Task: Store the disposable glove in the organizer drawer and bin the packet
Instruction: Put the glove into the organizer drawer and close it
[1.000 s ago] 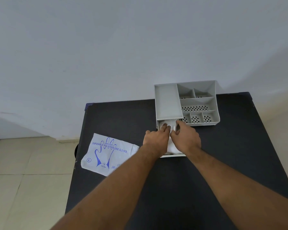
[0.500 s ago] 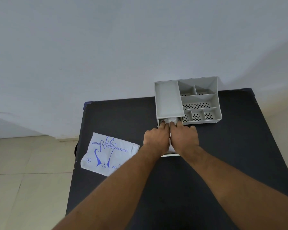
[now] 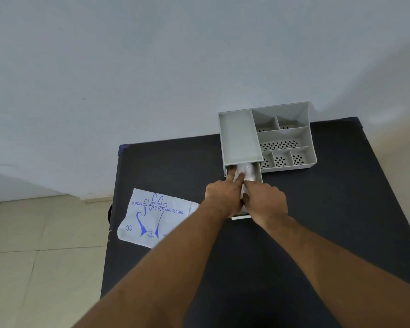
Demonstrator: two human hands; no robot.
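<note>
While the drawer (image 3: 255, 178) of the grey organizer (image 3: 268, 138) stands pulled out toward the person, both hands are down in it, side by side and touching. Glove (image 3: 245, 172): crumpled, translucent white, lying inside the drawer, far end just under the organizer's solid top tray. Left hand (image 3: 223, 197): two fingers extended forward, tips pressing on or beside the near-left part of the glove; not gripping so far as can be seen, hand mostly open and flat. Right hand (image 3: 265, 202): fingers curled under, knuckles up; a strip of white film shows between the two hands, so it may be pinching or tucking the glove's near end, though I cannot tell whether anything is actually held. Drawer front edge (image 3: 241, 217) visible just below the wrists. Packet (image 3: 152, 216): flat on the black table (image 3: 341, 209), left of the hands and apart from the organizer, printed blue glove outline facing up, partly overlapped by the left forearm and hanging a little over the table's left edge. Judgement on progress: glove is in the drawer and being tucked down, so storing is near done. Left to do: withdraw both hands, push the drawer shut, pick up the packet, bin it. No bin in view.
</note>
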